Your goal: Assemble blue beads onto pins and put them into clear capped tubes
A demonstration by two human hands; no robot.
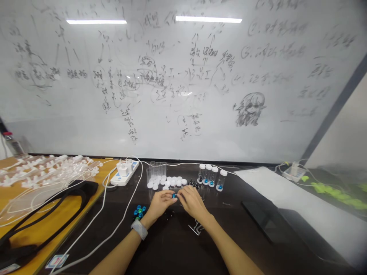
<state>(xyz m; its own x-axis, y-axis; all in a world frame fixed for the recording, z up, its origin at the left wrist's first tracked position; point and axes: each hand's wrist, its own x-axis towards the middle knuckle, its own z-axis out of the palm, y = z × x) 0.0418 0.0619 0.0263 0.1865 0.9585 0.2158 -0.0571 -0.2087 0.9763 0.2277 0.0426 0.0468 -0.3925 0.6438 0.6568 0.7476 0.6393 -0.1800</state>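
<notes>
While both bare hands meet near the middle of a dark surface (160, 252), a small blue piece (174, 195) sits between their fingertips. The left hand (162, 204) has its grip pinched on this piece, thumb below and fingers above. The right hand (191, 200) comes to it from the other side, fingers bent; its grip is too small and hidden to tell whether it grasps anything. A pale grey band (139, 229) wraps the left wrist.

Just left of that wrist lies a cluster of shiny blue and green balls (139, 211). Just beyond the hands, white caps (173, 181) are spread in a loose group, with clear tubes (156, 172) standing behind their left end. Small black pieces (192, 184) lie right beside the caps, behind the right hand. Farther right, four capped tubes (213, 178) stand upright, several with something blue at the bottom.

A white power strip (124, 174) lies to the left, and a white cable (126, 208) curves toward the viewer. On the right, a flat black device (257, 221) rests near a large white sheet (282, 191). Behind everything stands a whiteboard (183, 149) covered in handwriting.
</notes>
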